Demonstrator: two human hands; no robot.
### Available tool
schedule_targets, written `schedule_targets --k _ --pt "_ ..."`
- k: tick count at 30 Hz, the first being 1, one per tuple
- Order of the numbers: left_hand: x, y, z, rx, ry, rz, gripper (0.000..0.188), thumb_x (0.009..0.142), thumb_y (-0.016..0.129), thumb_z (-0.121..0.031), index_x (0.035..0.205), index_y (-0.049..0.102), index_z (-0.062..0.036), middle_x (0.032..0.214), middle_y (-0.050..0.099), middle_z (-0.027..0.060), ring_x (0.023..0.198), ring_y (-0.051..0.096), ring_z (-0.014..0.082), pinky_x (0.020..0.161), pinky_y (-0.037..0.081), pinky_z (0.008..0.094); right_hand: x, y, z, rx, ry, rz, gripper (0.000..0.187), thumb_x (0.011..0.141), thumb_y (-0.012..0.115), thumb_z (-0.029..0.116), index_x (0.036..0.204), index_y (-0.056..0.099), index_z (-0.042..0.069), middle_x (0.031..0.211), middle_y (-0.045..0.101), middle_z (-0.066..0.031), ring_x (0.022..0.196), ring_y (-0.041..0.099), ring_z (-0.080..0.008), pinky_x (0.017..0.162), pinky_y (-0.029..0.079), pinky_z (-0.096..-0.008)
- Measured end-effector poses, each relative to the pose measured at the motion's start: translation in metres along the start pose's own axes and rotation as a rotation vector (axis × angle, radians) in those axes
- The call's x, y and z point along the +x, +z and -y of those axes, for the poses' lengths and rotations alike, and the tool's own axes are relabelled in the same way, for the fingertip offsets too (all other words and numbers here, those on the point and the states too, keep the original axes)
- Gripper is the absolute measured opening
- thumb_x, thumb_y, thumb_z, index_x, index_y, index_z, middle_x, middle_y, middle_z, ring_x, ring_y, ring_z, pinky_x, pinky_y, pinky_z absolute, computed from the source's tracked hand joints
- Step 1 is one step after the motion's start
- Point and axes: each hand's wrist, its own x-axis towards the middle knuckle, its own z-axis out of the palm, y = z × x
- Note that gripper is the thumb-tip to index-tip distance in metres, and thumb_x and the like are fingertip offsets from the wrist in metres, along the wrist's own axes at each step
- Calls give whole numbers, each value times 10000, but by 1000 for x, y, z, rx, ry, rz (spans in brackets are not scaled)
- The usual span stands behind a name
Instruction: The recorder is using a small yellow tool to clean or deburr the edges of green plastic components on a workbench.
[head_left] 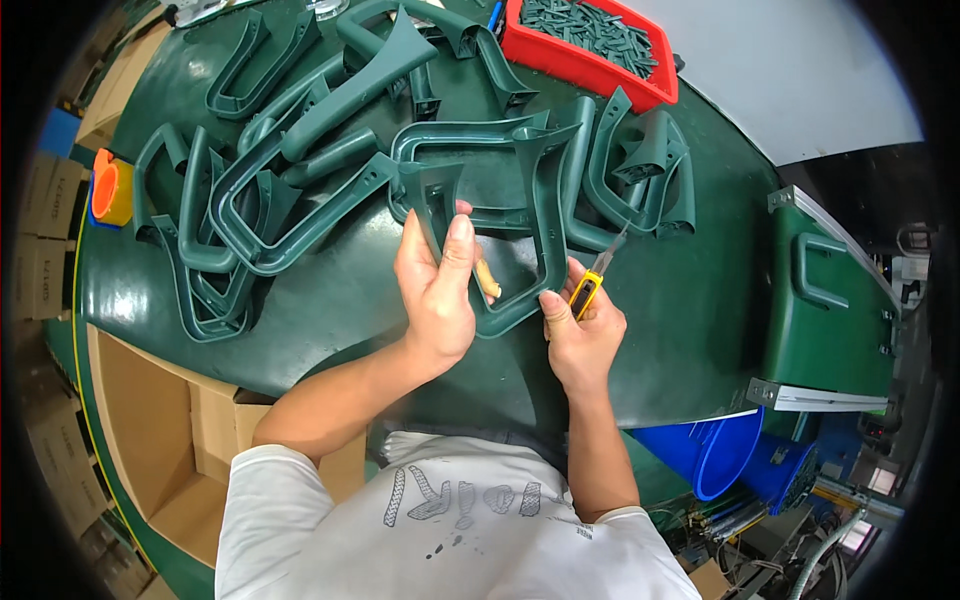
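My left hand (440, 305) is closed on one arm of a dark green U-shaped plastic handle (548, 225), its bend toward me. A finger near it, seen through the frame, has a tan wrap (487, 278). My right hand (585, 345) grips a yellow utility knife (586, 290), blade out and pointing away to the upper right. The thumb of that hand also rests against the handle's lower right corner. More handles of the same kind lie in a loose heap just beyond, including a long one (360, 85) on top and a group (650, 170) at the right.
A red bin (590, 82) of small green strips stands at the far edge of the green table (690, 330). An orange-yellow container (112, 192) sits at the left edge. An open cardboard box (150, 430) is at lower left, blue bins (715, 455) at lower right.
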Motion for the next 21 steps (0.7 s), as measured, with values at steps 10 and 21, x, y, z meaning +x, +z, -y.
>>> schedule_targets --k 10,21 --pt "-11 5 11 79 122 35 206 988 415 -181 1088 419 -1 555 494 49 435 424 104 481 349 241 2 14 -10 234 25 -110 295 832 687 59 1077 599 -81 776 600 -4 700 511 -57 639 445 -211" --pt "-16 8 11 75 106 25 215 989 409 -179 1093 407 9 549 461 38 423 410 112 474 350 246 -2 14 -8 295 42 -155 236 870 641 63 1048 597 -85 770 615 -12 688 530 -59 625 453 -224"
